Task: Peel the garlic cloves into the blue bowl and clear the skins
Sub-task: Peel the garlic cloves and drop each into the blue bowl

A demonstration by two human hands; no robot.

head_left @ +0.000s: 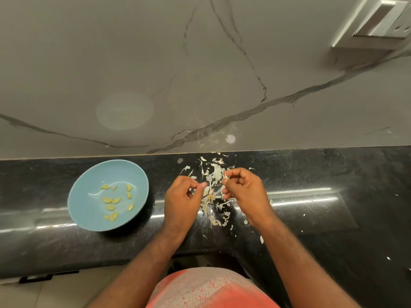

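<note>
Your right hand (244, 190) is curled in tight above the bench (333, 174), thumb and fingertips pinching a small pale garlic piece (226, 177); whether it is a clove or only skin is too small to tell. Your left hand (183, 196) sits just beside it, apart from the right, with fingers curled and the thumb drawn close to the forefinger, and you cannot tell whether anything is caught between them. Under and between both hands lies a loose scatter of papery white skins (214, 174), spreading from the back edge of the bench towards you, with stray flakes farther right. The blue bowl (124, 170) stands upright on the bench well to the left of your left hand, not touching it. Inside it lie about a dozen peeled cloves (111, 200), yellowish and spread loosely across the bottom. A veined marble wall (133, 63) rises behind the bench.
</note>
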